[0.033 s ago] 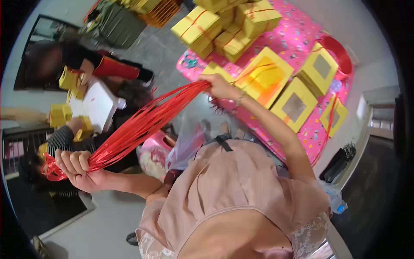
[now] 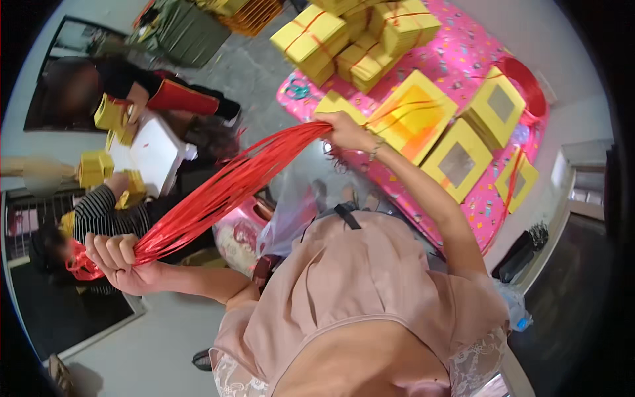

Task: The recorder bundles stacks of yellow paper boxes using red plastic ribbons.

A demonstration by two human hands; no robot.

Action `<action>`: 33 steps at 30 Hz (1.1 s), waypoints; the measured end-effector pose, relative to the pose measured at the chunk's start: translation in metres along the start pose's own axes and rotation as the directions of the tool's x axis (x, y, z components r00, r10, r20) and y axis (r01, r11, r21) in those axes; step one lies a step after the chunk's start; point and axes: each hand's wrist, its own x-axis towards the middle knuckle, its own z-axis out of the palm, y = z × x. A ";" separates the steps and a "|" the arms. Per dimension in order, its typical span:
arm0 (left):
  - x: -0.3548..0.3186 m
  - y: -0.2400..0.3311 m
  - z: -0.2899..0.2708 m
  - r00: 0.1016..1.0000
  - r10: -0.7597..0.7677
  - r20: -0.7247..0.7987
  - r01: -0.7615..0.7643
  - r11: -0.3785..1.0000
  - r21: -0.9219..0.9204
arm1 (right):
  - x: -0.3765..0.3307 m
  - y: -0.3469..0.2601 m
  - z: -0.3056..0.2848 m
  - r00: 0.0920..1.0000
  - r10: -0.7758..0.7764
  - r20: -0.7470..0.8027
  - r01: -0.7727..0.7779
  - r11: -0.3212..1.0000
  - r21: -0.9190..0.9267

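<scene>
A long bundle of thin red plastic ribbon strands is stretched between my hands. At the left, my left hand has its fingers wrapped round one end, and a crumpled tuft sticks out past the fist. My right hand is closed round the other end, up near the edge of the pink table. Midway the strands fan apart. Close by my right hand lie a yellow card sheet and a yellow stack with an orange patch and red ribbons across it.
Yellow stacks tied with red ribbon stand on the pink patterned table, along with yellow frames and a red basin. At left, people handle yellow pieces beside a white table. A pink container stands below the strands.
The whole view has shifted slightly. Both hands keep their hold on the ribbon strands, which bow upward a little more near my right hand.
</scene>
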 end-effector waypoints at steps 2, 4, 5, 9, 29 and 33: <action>-0.014 0.030 -0.006 0.995 0.096 -0.013 -0.094 0.990 0.109 | -0.006 0.026 0.012 0.999 -0.025 -0.029 0.025 1.000 -0.003; -0.027 0.056 -0.020 0.991 0.109 -0.073 -0.092 0.976 0.199 | -0.013 0.032 0.021 0.998 0.066 0.012 -0.066 0.998 -0.025; -0.031 0.063 -0.031 0.964 0.118 -0.238 0.015 0.871 0.491 | -0.016 0.033 0.032 0.995 0.099 -0.025 -0.100 0.993 -0.060; -0.060 0.035 -0.114 0.666 0.247 -0.703 0.743 -0.295 0.601 | -0.016 -0.031 0.052 0.999 -0.040 -0.020 0.036 0.988 -0.152; -0.077 -0.229 -0.141 -0.298 -0.951 -0.079 0.954 -0.299 -0.001 | -0.068 -0.120 0.202 0.899 -0.209 0.386 0.366 0.843 -0.394; -0.078 -0.232 -0.159 -0.325 -0.932 -0.161 0.936 -0.293 -0.192 | -0.080 -0.107 0.195 0.885 -0.352 0.305 0.459 0.767 -0.448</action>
